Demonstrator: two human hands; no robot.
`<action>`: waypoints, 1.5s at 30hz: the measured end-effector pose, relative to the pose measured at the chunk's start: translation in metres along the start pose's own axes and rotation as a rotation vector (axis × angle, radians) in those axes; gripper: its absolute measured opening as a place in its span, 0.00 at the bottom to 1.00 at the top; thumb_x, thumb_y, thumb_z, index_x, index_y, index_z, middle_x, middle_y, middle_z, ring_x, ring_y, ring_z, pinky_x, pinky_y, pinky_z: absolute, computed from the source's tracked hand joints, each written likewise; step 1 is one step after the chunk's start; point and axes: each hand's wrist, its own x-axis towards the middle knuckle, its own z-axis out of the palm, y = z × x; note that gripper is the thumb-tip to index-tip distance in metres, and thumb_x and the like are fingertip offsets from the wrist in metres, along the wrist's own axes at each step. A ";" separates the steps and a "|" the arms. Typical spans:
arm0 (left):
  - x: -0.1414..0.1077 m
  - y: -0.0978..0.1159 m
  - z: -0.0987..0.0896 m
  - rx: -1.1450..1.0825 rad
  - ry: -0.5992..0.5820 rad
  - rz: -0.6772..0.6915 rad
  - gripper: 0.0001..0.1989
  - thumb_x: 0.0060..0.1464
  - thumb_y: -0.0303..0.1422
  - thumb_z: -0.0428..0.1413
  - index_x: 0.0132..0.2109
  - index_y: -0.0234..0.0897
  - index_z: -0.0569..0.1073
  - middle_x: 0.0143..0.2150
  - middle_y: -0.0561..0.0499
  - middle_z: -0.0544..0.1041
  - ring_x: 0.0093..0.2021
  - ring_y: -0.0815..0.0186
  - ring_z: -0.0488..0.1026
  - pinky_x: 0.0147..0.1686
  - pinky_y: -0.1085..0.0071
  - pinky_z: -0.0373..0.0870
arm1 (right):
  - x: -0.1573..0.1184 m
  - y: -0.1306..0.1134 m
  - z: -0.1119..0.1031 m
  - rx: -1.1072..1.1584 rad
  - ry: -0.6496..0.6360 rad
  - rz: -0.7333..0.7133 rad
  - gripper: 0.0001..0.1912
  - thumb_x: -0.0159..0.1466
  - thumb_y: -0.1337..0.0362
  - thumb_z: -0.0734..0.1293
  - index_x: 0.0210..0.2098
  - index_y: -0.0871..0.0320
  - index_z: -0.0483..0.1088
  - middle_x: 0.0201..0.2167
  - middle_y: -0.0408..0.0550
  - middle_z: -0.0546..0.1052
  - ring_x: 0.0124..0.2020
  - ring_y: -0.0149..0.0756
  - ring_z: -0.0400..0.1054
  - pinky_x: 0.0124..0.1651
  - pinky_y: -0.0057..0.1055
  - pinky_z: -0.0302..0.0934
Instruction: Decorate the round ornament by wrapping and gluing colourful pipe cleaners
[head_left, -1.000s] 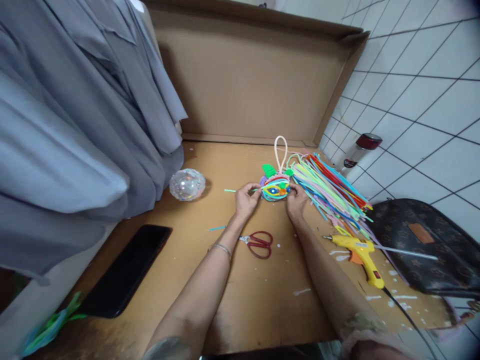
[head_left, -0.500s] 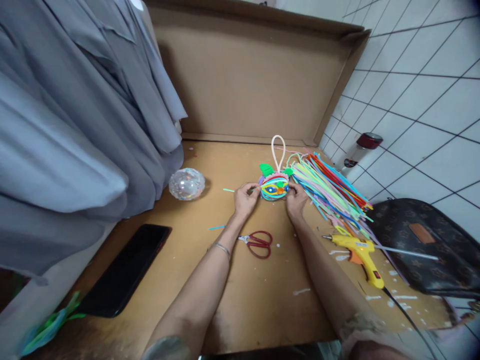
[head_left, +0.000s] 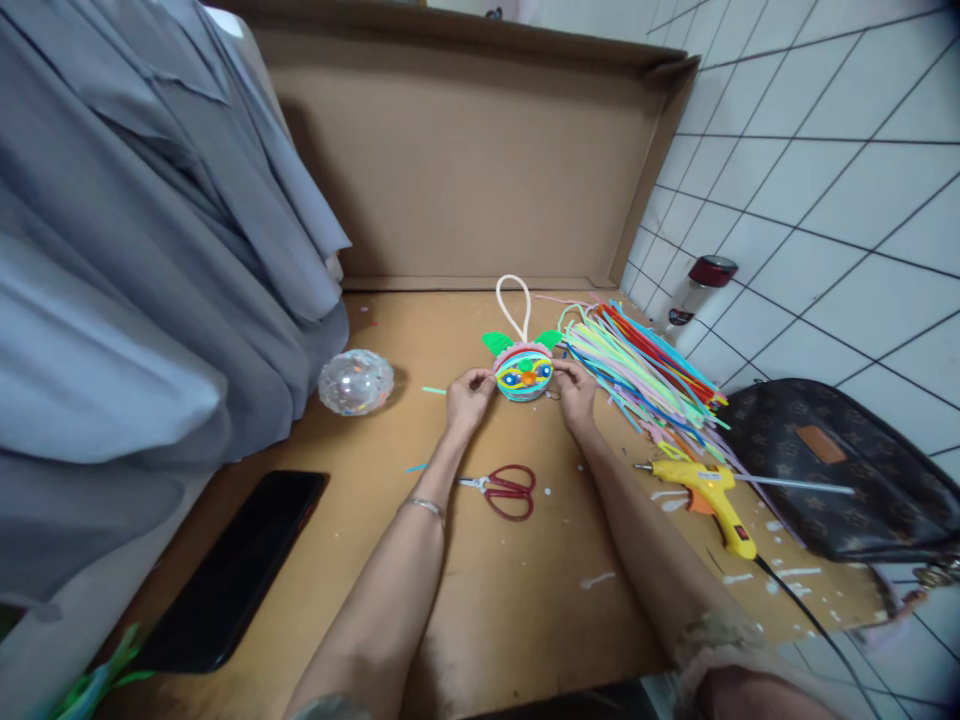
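A small round craft ornament (head_left: 524,376) with a colourful animal face stands upright on the table, made of bent strips like pipe cleaners. It has blue eyes, an orange nose, two green leaf-shaped ears and a white loop (head_left: 514,303) on top. My left hand (head_left: 470,398) pinches its left edge between thumb and fingers. On the opposite edge my right hand (head_left: 576,393) is closed in a similar pinch. Red-handled scissors (head_left: 510,492) lie nearer to me, between my forearms. A short green strip (head_left: 434,390) rests left of my left hand.
Right of the ornament lies a bundle of coloured pipe cleaners (head_left: 645,365). A yellow glue gun (head_left: 709,490) and a dark bag (head_left: 847,470) sit at the right. Leftward are a clear ball (head_left: 355,382), a black phone (head_left: 240,570) and grey cloth (head_left: 150,250). Cardboard (head_left: 465,150) stands behind.
The ornament has turned to face me more squarely, so both green ears show fully. Both hands stay at its sides. The whole view has shifted slightly.
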 end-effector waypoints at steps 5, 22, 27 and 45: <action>0.002 -0.002 -0.007 0.015 -0.054 0.005 0.06 0.48 0.35 0.56 0.31 0.37 0.75 0.30 0.51 0.80 0.32 0.66 0.75 0.38 0.70 0.71 | 0.003 -0.003 -0.001 0.193 -0.024 0.103 0.11 0.54 0.61 0.65 0.30 0.54 0.79 0.34 0.46 0.82 0.39 0.40 0.74 0.48 0.40 0.67; -0.002 0.004 -0.010 0.020 -0.070 0.045 0.07 0.51 0.36 0.55 0.33 0.37 0.72 0.33 0.49 0.79 0.35 0.65 0.75 0.41 0.70 0.71 | 0.001 -0.006 0.001 0.360 -0.075 0.337 0.14 0.49 0.53 0.73 0.28 0.57 0.78 0.28 0.45 0.80 0.30 0.35 0.71 0.32 0.31 0.66; -0.003 0.004 -0.009 0.023 -0.069 0.054 0.07 0.51 0.36 0.55 0.32 0.37 0.71 0.32 0.50 0.78 0.34 0.65 0.74 0.41 0.70 0.71 | 0.003 -0.006 0.002 0.318 -0.047 0.327 0.14 0.49 0.52 0.72 0.26 0.56 0.76 0.21 0.41 0.76 0.23 0.33 0.66 0.27 0.30 0.62; -0.006 0.000 -0.003 0.072 -0.042 0.134 0.10 0.55 0.39 0.52 0.31 0.37 0.70 0.28 0.54 0.72 0.31 0.67 0.68 0.37 0.72 0.65 | -0.002 -0.005 0.000 0.116 -0.031 0.207 0.13 0.56 0.51 0.65 0.28 0.55 0.69 0.25 0.43 0.73 0.28 0.35 0.67 0.30 0.30 0.63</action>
